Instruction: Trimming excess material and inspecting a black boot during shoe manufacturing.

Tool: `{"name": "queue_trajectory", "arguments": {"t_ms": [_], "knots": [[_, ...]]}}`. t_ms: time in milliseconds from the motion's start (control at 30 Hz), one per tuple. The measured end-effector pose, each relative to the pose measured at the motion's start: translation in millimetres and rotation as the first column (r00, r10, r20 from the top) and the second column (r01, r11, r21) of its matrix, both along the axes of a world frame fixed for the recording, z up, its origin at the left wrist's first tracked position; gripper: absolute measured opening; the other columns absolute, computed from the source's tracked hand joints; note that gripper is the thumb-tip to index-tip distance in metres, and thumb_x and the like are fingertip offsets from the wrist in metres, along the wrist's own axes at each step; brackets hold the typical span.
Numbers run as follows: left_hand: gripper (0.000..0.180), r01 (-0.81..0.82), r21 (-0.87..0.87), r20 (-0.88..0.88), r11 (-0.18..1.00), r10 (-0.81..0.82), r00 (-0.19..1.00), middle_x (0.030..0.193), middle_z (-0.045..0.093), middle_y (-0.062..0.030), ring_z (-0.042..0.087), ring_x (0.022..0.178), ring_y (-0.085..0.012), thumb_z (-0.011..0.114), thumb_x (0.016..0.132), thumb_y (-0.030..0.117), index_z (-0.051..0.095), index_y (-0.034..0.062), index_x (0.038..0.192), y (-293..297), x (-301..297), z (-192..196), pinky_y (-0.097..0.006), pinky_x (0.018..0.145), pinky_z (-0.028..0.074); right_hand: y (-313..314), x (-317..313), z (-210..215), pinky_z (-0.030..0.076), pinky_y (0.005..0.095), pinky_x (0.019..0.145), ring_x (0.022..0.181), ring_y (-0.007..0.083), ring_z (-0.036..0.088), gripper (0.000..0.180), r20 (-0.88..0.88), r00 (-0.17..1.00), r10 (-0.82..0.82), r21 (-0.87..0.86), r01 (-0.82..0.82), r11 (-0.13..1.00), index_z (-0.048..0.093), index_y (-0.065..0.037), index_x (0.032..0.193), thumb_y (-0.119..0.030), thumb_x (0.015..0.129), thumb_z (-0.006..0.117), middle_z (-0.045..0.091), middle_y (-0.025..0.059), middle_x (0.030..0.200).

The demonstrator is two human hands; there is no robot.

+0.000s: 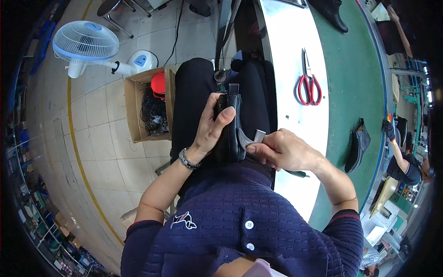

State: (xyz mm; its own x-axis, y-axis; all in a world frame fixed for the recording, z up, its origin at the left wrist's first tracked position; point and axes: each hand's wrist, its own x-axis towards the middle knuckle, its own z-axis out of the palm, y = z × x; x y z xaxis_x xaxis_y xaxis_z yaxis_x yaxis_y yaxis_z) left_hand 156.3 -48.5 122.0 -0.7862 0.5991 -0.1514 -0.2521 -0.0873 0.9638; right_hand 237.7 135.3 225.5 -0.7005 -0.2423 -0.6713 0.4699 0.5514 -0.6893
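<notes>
A black leather boot (234,131) rests upright over my lap, with a pull loop at its top end. My left hand (208,129) is closed round its left side, the thumb lying along the leather. On the boot's right side a grey strip (259,135) stands away from the leather. My right hand (290,150) pinches at this strip with thumb and bent fingers; the exact grip is partly hidden by the fingers. Below my right wrist a thin dark tool with a pointed end (297,174) lies on the white bench.
Red-handled scissors (309,90) lie on the white bench (295,27) to my right. Beyond it, a green belt (344,101) carries black boots (358,145). On the left stand a cardboard box (134,113) of dark scraps and a fan (85,42). Other people work at far right.
</notes>
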Motion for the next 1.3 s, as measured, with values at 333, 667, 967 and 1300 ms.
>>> {"name": "queue_trajectory", "arguments": {"t_ms": [333,667,967,1300], "knots": [[0.041,0.019,0.011,-0.054,1.000,-0.019,0.998,0.091,0.047,-0.0004,0.044,0.083,-0.0104,0.060,0.092,0.045,0.049,0.0078,0.106,4,2,-2,-0.025,0.076,0.039,-1,3,-31,0.045,0.0257,0.043,0.043,0.0128,0.056,0.059,0.044,0.941,-0.335,-0.219,0.336,0.916,0.060,0.000,0.061,-0.048,0.095,0.055,0.056,0.0049,0.050],[0.035,-0.059,0.032,-0.033,0.998,0.060,0.998,0.089,0.047,-0.0015,0.043,0.082,-0.0111,0.057,0.095,0.041,0.050,0.0073,0.100,4,4,-7,-0.026,0.077,0.038,10,-19,-17,0.047,0.0314,0.046,0.045,0.0246,0.059,0.051,-0.197,0.980,0.018,0.142,0.010,0.990,0.068,0.000,0.075,-0.043,0.097,0.052,0.057,0.0109,0.052],[0.037,0.087,-0.003,-0.070,0.996,-0.087,0.994,0.086,0.046,-0.0010,0.042,0.080,-0.0115,0.056,0.095,0.044,0.049,0.0068,0.096,11,-5,-10,-0.028,0.076,0.037,22,-25,-26,0.046,0.0264,0.046,0.048,0.0146,0.060,0.062,-0.002,0.944,-0.329,-0.158,0.324,0.933,0.060,0.002,0.064,-0.050,0.096,0.051,0.057,0.0065,0.054],[0.028,0.061,0.015,0.128,0.998,-0.063,0.990,0.089,0.047,0.0037,0.042,0.083,-0.0069,0.055,0.097,0.036,0.052,0.0091,0.104,11,-8,6,-0.024,0.078,0.038,29,-49,3,0.047,0.0262,0.045,0.047,0.0126,0.059,0.057,-0.043,0.996,-0.079,0.186,0.086,0.979,0.065,0.001,0.071,-0.047,0.097,0.051,0.058,0.0056,0.055]]}}
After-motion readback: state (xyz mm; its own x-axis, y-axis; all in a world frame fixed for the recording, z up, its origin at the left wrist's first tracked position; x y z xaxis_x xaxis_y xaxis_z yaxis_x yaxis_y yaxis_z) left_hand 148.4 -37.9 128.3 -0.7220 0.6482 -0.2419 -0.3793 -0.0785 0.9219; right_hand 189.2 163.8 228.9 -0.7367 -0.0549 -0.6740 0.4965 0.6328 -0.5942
